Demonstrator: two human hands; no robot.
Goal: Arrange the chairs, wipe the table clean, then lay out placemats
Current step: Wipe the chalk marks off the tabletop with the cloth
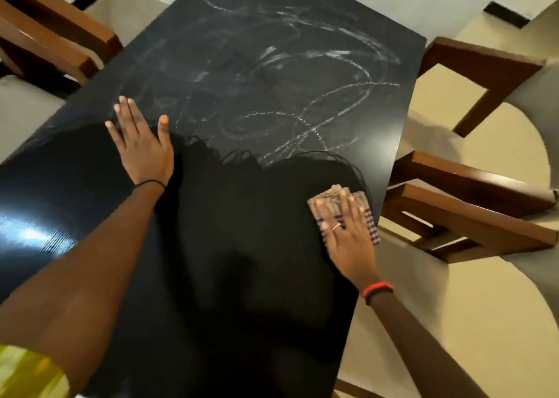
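A long black table (242,19) runs away from me, its far half covered in whitish wet smear trails (302,74). My right hand (348,231) presses flat on a folded checked cloth (370,219) near the table's right edge. My left hand (140,143) lies flat on the bare tabletop at the left, fingers spread, holding nothing. My own dark shadow covers the near half of the table.
Wooden chairs with cream seats stand along both sides: two on the right (472,204) (484,68) and two on the left (54,34) (21,107). A pale floor with a black skirting strip (508,13) shows beyond the far right corner.
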